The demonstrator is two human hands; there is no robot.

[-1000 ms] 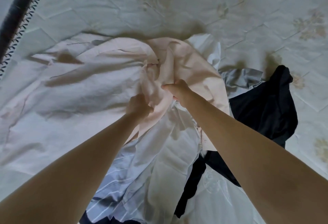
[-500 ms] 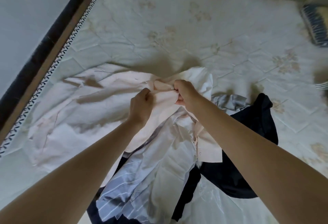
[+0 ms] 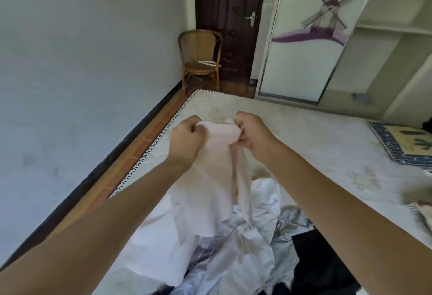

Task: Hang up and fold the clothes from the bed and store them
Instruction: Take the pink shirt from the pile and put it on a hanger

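Pale pink shirt [image 3: 215, 168] up in the air over the bed [image 3: 315, 135], top edge bunched between two fists. Left hand [image 3: 184, 139] with fingers curled tight round one end of that edge. Right hand [image 3: 253, 134] with fingers curled tight round the other end, fists close together. Rest of the shirt hanging down loose and reaching the heap of clothes [image 3: 233, 248] below.

Soft, thin and floppy by the look of it. Light too, likely easy to lift with two hands. Not slippery, not a thing to break. Best to take hold at the two shoulders or the collar, so the cloth drops flat and straight for a hanger or a fold. More white, striped and dark clothes waiting in the heap.

No brand, no label, no words to read on the shirt. Only a windmill picture on the wardrobe door [image 3: 311, 37], no letters there.
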